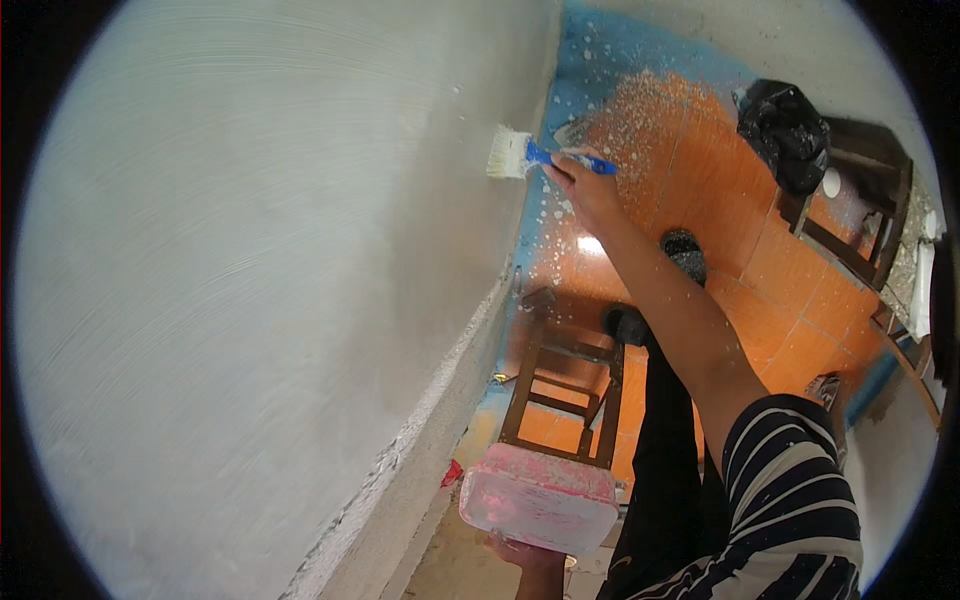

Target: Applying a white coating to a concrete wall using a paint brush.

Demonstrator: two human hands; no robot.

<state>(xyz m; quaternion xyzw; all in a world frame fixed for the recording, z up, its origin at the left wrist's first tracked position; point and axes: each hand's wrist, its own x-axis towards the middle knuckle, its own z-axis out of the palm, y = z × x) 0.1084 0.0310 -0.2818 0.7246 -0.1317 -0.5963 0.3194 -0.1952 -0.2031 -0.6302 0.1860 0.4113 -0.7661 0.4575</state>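
My right hand (590,192) is closed around the blue handle of a paintbrush (512,153). Its wide, pale bristles are coated in white and meet the wall (300,230) near its far lower edge. The wall is pale grey-white with curved brush streaks and a darker, greyer patch beside the brush. Low in the view, my left hand (525,553) grips the near side of a pink plastic tub (540,490) smeared with white. Most of that hand's fingers are hidden under the tub. What lies inside the tub cannot be made out clearly.
Beyond the tub stands a dark wooden stool (560,390). White drops spatter the orange tiled floor (730,200) and its blue border. At the right, a black plastic bag (785,135) hangs over wooden furniture (860,190). A rough ledge (420,470) runs along the wall's base.
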